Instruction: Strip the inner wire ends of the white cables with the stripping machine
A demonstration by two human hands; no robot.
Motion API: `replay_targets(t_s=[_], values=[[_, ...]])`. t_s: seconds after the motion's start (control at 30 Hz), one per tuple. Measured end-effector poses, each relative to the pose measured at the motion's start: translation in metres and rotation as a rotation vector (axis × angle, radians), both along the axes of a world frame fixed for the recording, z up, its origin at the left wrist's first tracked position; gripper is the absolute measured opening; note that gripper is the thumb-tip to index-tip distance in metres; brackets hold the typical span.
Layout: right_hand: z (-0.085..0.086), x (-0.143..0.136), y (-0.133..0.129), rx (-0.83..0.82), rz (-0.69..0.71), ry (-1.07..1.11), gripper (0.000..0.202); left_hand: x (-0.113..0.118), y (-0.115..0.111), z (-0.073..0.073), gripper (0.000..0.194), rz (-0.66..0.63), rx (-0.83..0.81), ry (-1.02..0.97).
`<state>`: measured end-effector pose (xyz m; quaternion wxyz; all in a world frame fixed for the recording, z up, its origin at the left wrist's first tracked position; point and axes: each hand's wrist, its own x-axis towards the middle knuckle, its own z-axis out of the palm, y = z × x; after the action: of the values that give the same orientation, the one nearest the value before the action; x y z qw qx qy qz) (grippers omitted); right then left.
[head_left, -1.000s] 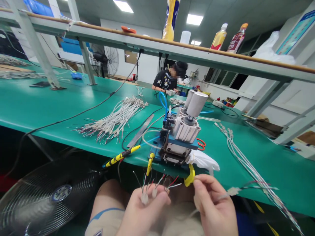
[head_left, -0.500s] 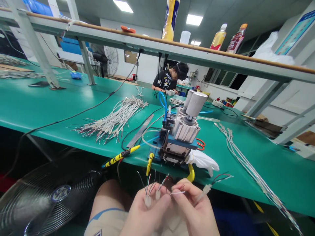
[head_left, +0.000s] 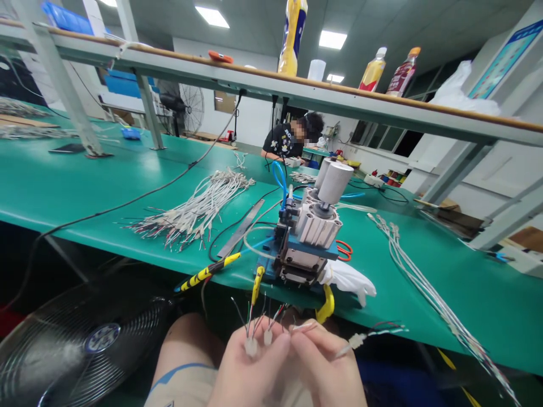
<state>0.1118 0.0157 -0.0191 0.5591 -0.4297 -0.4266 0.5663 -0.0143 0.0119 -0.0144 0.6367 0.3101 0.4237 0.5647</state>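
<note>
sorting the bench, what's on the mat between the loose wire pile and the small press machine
In the head view, a flat metal strip and a black cable lie between the wire pile and the machine.

Thin white cables [head_left: 258,339] with bare coloured wire tips stand upright just below the wire-stripping machine [head_left: 307,240]; another cable [head_left: 360,339] points right.
</note>
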Motion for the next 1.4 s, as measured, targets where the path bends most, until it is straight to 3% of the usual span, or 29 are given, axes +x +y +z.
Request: replay_targets(t_s=[0.23,0.4,0.53,0.7,0.77,0.87,0.97,1.03,1.1,1.23,1.4], values=[[0.001,0.002,0.001,0.086,-0.037,-0.05,0.012,0.003,0.002,0.009,0.04,0.003,0.087,0.018],[0.001,-0.005,-0.001,0.082,-0.119,-0.044,0.021,0.011,-0.002,0.011,0.037,0.156,0.094,0.034],[0.004,-0.009,-0.002,-0.026,-0.1,0.13,0.028,0.011,-0.002,0.002,0.039,0.169,0.068,0.05],[0.004,-0.005,0.002,-0.048,-0.002,0.237,0.031,0.003,0.0,-0.01,0.046,0.078,0.093,0.106],[0.006,-0.001,0.004,-0.025,-0.032,0.192,0.032,0.001,-0.002,-0.007,0.043,0.112,0.086,0.122],[0.013,0.005,0.005,0.135,-0.118,-0.02,0.031,0.002,-0.005,0.001,0.04,0.158,0.076,0.166],[0.024,0.011,0.004,0.328,-0.131,-0.314,0.025,0.004,-0.007,0.005,0.04,0.1,0.164,0.202],[0.03,0.013,0.002,0.374,-0.118,-0.43,0.022,0.006,-0.008,0.005,0.035,0.057,0.246,0.231],[0.033,0.014,0.002,0.337,-0.096,-0.402,0.023,0.006,-0.009,0.005,0.033,0.078,0.273,0.227],[0.033,0.015,0.005,0.208,0.042,-0.144,0.03,0.003,-0.008,0.007,0.041,0.142,0.181,0.137],[0.034,0.017,0.006,0.199,0.107,-0.183,0.029,-0.001,-0.001,0.006,0.047,-0.047,0.114,0.077]])
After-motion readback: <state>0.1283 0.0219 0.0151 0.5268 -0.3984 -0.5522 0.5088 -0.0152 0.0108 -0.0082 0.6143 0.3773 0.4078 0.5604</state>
